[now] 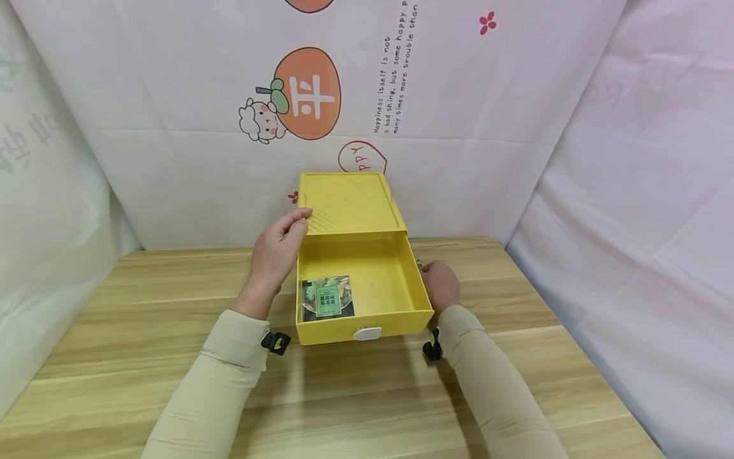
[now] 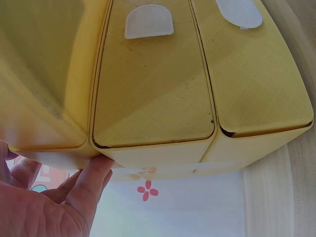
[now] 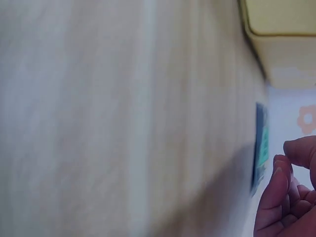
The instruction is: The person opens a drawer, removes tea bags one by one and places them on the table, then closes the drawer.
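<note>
A yellow drawer cabinet (image 1: 350, 201) stands at the back of the table, its top drawer (image 1: 381, 280) pulled out. Inside that drawer lies a square tea packet (image 1: 328, 299) with a green label. My left hand (image 1: 273, 255) rests against the cabinet's upper left edge, fingers fairly straight; a finger (image 2: 96, 175) touches the side wall in the left wrist view. Beside the drawer's right side, my right hand (image 1: 441, 285) is low, fingers loosely bent. The right wrist view shows a dark packet with a green label (image 3: 261, 148) near its fingertips, nothing visible between them.
Two lower drawers with white handles (image 2: 149, 22) are closed beneath the pulled-out one. The wood-grain table (image 1: 344, 395) ends at a printed white cloth (image 1: 447, 127) behind the cabinet. More cloth (image 1: 642, 191) hangs at both sides.
</note>
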